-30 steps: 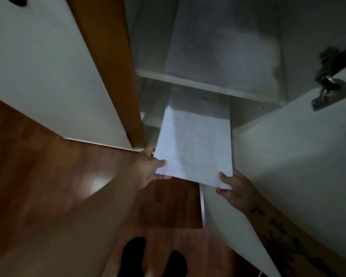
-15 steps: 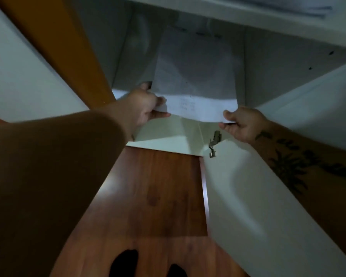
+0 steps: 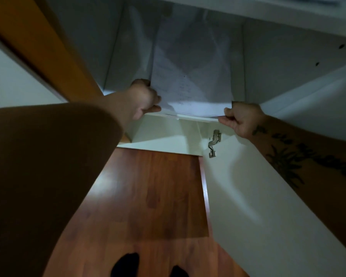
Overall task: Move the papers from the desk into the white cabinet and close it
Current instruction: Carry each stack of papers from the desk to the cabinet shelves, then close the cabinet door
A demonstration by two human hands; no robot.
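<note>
both hands gripped the papers [image 3: 192, 76] by the near corners, left hand [image 3: 146, 98] and right hand [image 3: 242, 120] with thumbs on top. beyond them the sheets lay mostly inside the white cabinet [image 3: 278, 76], on its bottom compartment floor, under a shelf [image 3: 268, 11].

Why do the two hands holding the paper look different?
The left hand grips the papers by their left edge and sits a bit deeper in the white cabinet. The right hand pinches their near right corner. The right forearm has dark tattoos, while the left arm shows none. Both hands hold the same papers with curled fingers.
</note>
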